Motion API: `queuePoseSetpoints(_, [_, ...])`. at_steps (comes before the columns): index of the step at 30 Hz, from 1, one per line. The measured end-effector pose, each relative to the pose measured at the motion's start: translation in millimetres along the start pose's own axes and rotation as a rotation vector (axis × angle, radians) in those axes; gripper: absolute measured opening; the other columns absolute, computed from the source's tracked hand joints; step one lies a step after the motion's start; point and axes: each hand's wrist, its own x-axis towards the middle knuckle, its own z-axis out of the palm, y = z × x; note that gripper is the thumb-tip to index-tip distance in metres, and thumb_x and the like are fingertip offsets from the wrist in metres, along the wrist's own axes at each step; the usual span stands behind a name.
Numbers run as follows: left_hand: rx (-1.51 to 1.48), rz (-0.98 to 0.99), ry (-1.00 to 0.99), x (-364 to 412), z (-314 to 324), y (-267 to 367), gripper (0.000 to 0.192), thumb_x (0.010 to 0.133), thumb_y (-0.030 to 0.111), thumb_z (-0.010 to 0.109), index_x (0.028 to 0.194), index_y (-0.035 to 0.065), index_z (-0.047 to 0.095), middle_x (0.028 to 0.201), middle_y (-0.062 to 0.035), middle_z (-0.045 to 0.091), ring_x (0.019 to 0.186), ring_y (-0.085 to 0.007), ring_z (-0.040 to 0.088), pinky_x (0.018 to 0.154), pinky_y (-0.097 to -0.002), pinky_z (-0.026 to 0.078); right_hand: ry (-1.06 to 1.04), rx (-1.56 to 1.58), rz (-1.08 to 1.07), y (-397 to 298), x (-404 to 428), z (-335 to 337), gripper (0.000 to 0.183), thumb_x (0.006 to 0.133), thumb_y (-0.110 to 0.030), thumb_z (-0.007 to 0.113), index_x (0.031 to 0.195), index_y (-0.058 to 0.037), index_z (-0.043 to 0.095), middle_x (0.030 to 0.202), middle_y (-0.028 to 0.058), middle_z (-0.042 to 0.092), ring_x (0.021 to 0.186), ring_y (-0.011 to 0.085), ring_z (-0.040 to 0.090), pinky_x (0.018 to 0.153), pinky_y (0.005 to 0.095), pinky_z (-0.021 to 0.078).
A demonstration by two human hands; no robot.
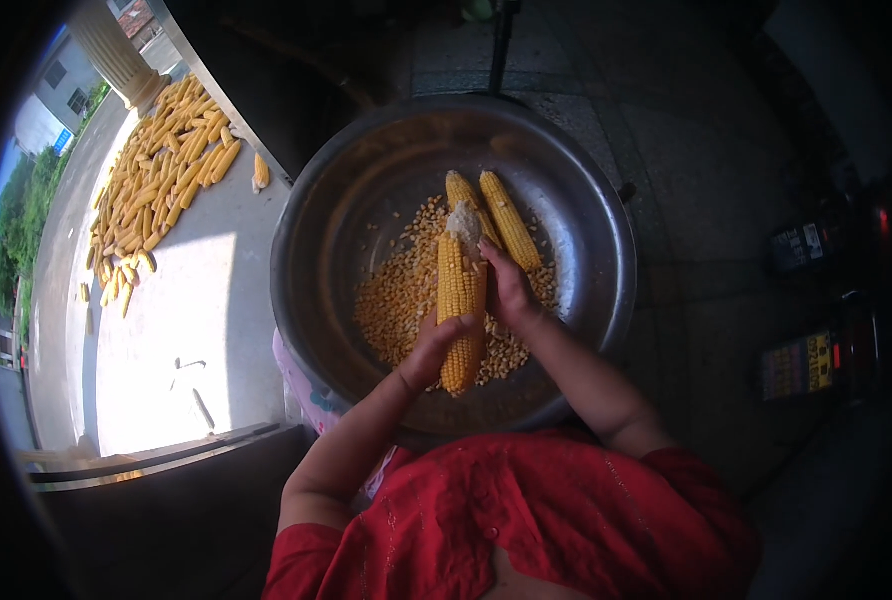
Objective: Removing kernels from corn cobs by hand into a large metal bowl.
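Note:
Over a wide metal basin [603, 300], my left hand [432, 349] grips a yellow ear of corn [457, 300] around its lower part. My right hand [512, 291] is closed at the ear's upper right side, around a cob with a pale, bare end [462, 220]. My fingers hide most of that cob, and where it touches the ear is hard to tell. Two more ears lie in the basin beyond my hands, one ear [509, 221] to the right and another ear [457, 187] partly covered by the pale end. Loose corn kernels [393, 300] spread over the basin's bottom.
Outside to the left, a big heap of corn ears [164, 165] lies on sunlit concrete near a fluted column [108, 52]. A single ear [260, 172] rests by the doorway edge. On the dark floor at right stand two objects bearing writing, one with a yellow label [797, 365].

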Motion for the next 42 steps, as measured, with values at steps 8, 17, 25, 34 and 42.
queuePoseSetpoints(8, [-0.556, -0.231, -0.248, -0.2, -16.3, 11.6, 0.053, 0.081, 0.047, 0.048, 0.106, 0.0002, 0.051, 0.080, -0.0166, 0.059, 0.063, -0.0264, 0.060, 0.052, -0.0355, 0.049, -0.223, -0.005, 0.065, -9.0, -2.0, 0.3, 0.050, 0.083, -0.020, 0.059, 0.127, -0.0066, 0.040, 0.118, 0.0079, 0.050, 0.112, 0.0234, 0.046, 0.097, 0.0398, 0.0370])
queuePoseSetpoints(17, [-0.160, -0.189, 0.002, 0.1, -2.8, -1.1, 0.052, 0.083, 0.044, 0.048, 0.104, -0.0039, 0.049, 0.079, -0.0170, 0.059, 0.061, -0.0274, 0.060, 0.050, -0.0368, 0.050, -0.066, 0.029, 0.102, 1.1, 2.6, -13.8, 0.045, 0.082, -0.025, 0.059, 0.121, -0.0058, 0.045, 0.109, 0.0086, 0.054, 0.105, 0.0241, 0.051, 0.094, 0.0392, 0.0388])
queuePoseSetpoints(25, [-0.744, -0.347, -0.335, -2.0, -19.6, 15.4, 0.060, 0.077, 0.053, 0.053, 0.116, 0.0075, 0.048, 0.076, -0.0143, 0.054, 0.054, -0.0213, 0.052, 0.047, -0.0308, 0.046, -0.213, 0.042, 0.094, -8.5, 1.3, -4.5, 0.053, 0.080, -0.023, 0.062, 0.126, -0.0052, 0.042, 0.116, 0.0093, 0.052, 0.111, 0.0270, 0.048, 0.099, 0.0416, 0.0357])
queuePoseSetpoints(34, [-0.552, -0.314, -0.264, -1.0, -16.2, 11.6, 0.056, 0.078, 0.051, 0.050, 0.112, 0.0062, 0.048, 0.077, -0.0157, 0.055, 0.054, -0.0233, 0.053, 0.045, -0.0324, 0.045, -0.136, 0.018, 0.048, 3.5, 4.1, -11.2, 0.048, 0.085, -0.028, 0.058, 0.124, -0.0048, 0.043, 0.114, 0.0087, 0.053, 0.107, 0.0228, 0.050, 0.095, 0.0392, 0.0381])
queuePoseSetpoints(42, [-0.639, -0.321, -0.240, -2.2, -17.7, 16.1, 0.059, 0.077, 0.052, 0.051, 0.114, 0.0064, 0.048, 0.075, -0.0144, 0.056, 0.055, -0.0234, 0.054, 0.047, -0.0342, 0.046, -0.198, 0.105, 0.113, -3.5, 1.1, -6.0, 0.049, 0.085, -0.021, 0.056, 0.128, -0.0058, 0.038, 0.119, 0.0092, 0.049, 0.113, 0.0240, 0.046, 0.099, 0.0396, 0.0350])
